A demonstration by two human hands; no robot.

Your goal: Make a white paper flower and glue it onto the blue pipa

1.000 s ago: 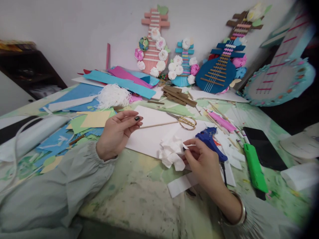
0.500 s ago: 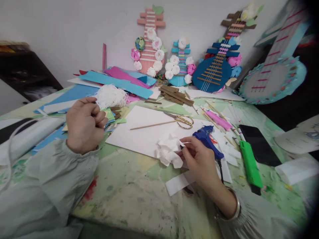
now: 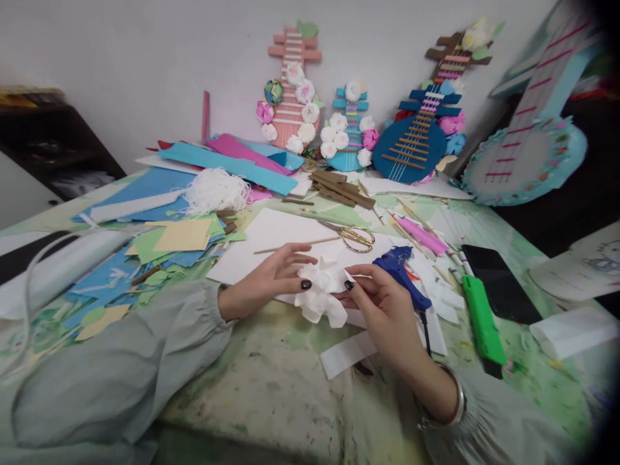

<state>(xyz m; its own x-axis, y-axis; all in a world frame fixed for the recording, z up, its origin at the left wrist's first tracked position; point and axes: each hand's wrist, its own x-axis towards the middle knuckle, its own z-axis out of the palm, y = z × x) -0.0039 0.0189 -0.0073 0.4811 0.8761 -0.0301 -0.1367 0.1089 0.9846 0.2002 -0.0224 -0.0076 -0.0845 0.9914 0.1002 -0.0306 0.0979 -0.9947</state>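
A ruffled white paper flower (image 3: 322,297) is held up over the table's front half, between both hands. My right hand (image 3: 380,300) pinches its right edge, with the thumb in front and the fingers partly behind. At its left side is my left hand (image 3: 271,281), thumb on the petals and fingers reaching round behind, their tips partly hidden. Just beyond lie gold-handled scissors (image 3: 357,237) and a thin wooden stick (image 3: 266,250) on a white board (image 3: 256,232). A blue glue gun (image 3: 402,274) rests close to my right hand. Below the flower is a white paper strip (image 3: 346,355).
A white string bundle (image 3: 217,192) and paper scraps (image 3: 184,234) lie left. Brown strips (image 3: 341,187) sit farther back. To the right are a green cutter (image 3: 483,320), a black phone (image 3: 501,284) and a white cup (image 3: 578,265). Decorated paper lutes (image 3: 411,145) lean along the wall.
My left hand has come down and right from beside the string bundle, unclenching and taking hold of the flower's left side. My right hand keeps its pinch. The view has shifted slightly.
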